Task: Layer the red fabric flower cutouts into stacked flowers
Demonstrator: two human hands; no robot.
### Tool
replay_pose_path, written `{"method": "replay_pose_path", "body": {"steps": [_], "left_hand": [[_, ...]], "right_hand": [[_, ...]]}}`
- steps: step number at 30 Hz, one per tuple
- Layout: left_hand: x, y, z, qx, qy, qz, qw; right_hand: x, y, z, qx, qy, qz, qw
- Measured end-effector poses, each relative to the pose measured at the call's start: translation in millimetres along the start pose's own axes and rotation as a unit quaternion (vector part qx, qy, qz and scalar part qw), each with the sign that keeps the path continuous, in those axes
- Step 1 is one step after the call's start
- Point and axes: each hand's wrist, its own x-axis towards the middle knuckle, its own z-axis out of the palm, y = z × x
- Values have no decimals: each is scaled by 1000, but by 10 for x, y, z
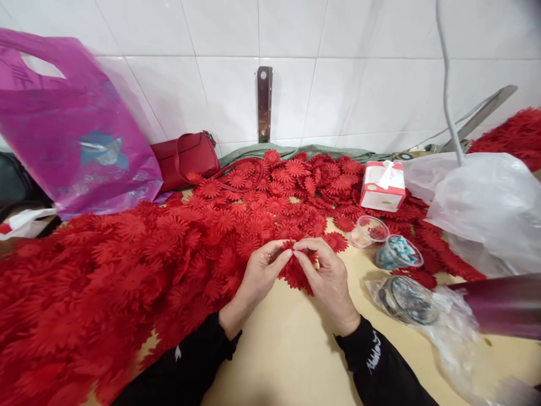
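Head view: my left grip and right grip are narrow, pinching red flower material above the desk.

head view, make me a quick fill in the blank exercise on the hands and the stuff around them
1. The left hand and right hand pinch flower-shaped material coloured ____.
2. Both sleeves are coloured ____.
3. In the picture, the tissue box is to the ____ of the red handbag.
4. The metal bracket is mounted on the tiled ____.

Missing words: red; black; right; wall.
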Motion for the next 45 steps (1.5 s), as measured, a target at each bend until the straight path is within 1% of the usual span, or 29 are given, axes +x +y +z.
{"method": "replay_pose_path", "body": {"steps": [3,5,7,9,10,12,14,18,20,22,24,28,32,34,37,39,40,41,42,43,44,45], "left_hand": [[1,34,-3,-6,-17,-11,1000],[6,62,-6,-2,-15,-14,1000],[10,88,-7,-2,9,-8,1000],[13,107,-7,-6,43,-2,999],[12,112,-5,-7,54,0,999],[5,116,1,-2,60,4,998],[-7,111,7,7,59,13,998],[-24,104,4,21,53,25,998],[-26,104,-1,21,26,26,999],[-28,94,-1,15,-10,23,1000],[-31,66,6,0,-29,18,999],[-34,-16,10,-22,-11,15,1000],[-29,-30,5,-13,-11,13,1000],[-30,-15,9,-12,-15,8,1000],[-39,7,19,4,-17,25,1000],[-42,20,13,27,-13,51,998],[-38,28,3,41,-3,68,997],[-29,37,-16,55,18,88,994],[-15,48,-42,71,57,111,990],[4,61,-74,88,115,139,980],[24,77,-111,113,183,170,962],[44,96,-147,146,257,201,934]], "right_hand": [[10,13,-20,8,0,23,1000],[21,21,-27,21,13,36,999],[29,12,-30,12,44,20,999],[27,-17,-29,-18,73,-14,997],[21,-35,-25,-32,77,-29,996],[6,-66,-9,-41,61,-41,996],[-6,-77,16,-23,32,-24,999],[8,-23,50,70,-15,60,996],[31,27,40,114,-17,91,989],[53,75,15,141,-5,112,984],[68,110,-11,149,-3,124,981],[60,124,-21,143,-21,118,982],[37,107,-2,139,-11,101,985],[31,107,5,143,-8,104,984],[28,116,17,194,-20,141,971],[34,128,17,245,0,174,954],[42,138,11,261,23,185,947],[52,151,0,268,50,191,943],[65,168,-16,268,78,192,941],[79,185,-35,264,100,190,940],[94,202,-55,259,112,188,941],[108,216,-75,253,121,186,942]]}}
